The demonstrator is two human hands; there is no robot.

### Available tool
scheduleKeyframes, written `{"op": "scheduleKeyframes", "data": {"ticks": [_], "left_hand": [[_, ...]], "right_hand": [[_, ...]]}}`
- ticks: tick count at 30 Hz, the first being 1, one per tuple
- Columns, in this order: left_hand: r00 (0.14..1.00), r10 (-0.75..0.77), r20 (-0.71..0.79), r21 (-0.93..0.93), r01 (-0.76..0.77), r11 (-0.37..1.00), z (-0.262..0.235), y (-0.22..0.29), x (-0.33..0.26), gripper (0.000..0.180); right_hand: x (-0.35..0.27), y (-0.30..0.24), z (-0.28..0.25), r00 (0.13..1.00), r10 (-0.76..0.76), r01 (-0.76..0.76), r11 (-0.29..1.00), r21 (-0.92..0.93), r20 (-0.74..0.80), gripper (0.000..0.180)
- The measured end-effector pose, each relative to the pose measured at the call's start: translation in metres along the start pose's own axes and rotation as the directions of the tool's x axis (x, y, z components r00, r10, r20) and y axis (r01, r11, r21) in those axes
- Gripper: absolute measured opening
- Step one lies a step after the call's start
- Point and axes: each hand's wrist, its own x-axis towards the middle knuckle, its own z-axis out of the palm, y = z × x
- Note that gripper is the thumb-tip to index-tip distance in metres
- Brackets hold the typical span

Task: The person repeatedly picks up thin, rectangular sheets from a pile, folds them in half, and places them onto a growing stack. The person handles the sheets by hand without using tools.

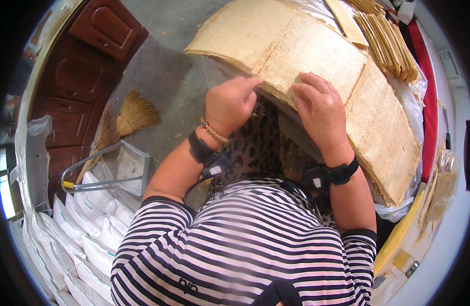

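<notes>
Three side-by-side stacks of thin, pale tan sheets (316,51), rough and speckled, lie before me across a work surface. My left hand (230,104) is closed at the near edge of the stacks, its index fingertip against the edge by the seam between the left and middle stacks. Whatever lies between its thumb and fingers is hidden. Over the near edge of the middle stack, my right hand (321,112) is open, its fingers loosely bent and apart, their tips at the top sheet. No separate object shows in it.
Folded tan sheets (388,46) stand bundled at the far right on clear plastic. To the left are dark red cabinets (74,76), a straw broom (135,113) and a grey metal-framed stand (128,166). White sacks (99,224) are piled at the lower left.
</notes>
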Motion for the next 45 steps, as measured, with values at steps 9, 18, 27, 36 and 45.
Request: {"op": "scheduleKeyframes", "data": {"ticks": [9, 18, 27, 36, 45], "left_hand": [[0.996, 0.086, 0.019, 0.035, -0.087, 0.996, 0.003, 0.004, -0.005, 0.030], [0.999, 0.040, 0.004, 0.071, -0.040, 0.997, 0.009, 0.002, -0.006, 0.034], [0.990, -0.032, 0.137, 0.058, 0.025, 0.998, 0.018, 0.006, 0.001, 0.039], [0.966, -0.126, 0.225, 0.004, 0.129, 0.992, 0.022, 0.000, 0.002, 0.045], [0.948, -0.095, 0.305, 0.096, 0.068, 0.993, 0.009, 0.005, 0.012, 0.051]], "right_hand": [[0.000, 0.000, 0.002, 0.999, 0.052, -0.052, 0.999, 0.015, 0.009, 0.024], [-0.001, 0.003, 0.004, 0.999, 0.044, -0.044, 0.999, 0.016, 0.001, 0.023], [0.011, -0.014, 0.017, 0.999, -0.011, 0.007, 0.995, -0.098, -0.043, 0.029], [0.031, -0.023, 0.048, 0.994, 0.052, -0.070, 0.979, -0.192, -0.101, 0.017], [0.033, -0.010, 0.018, 0.832, 0.475, -0.371, 0.861, 0.348, -0.287, 0.015]]}}
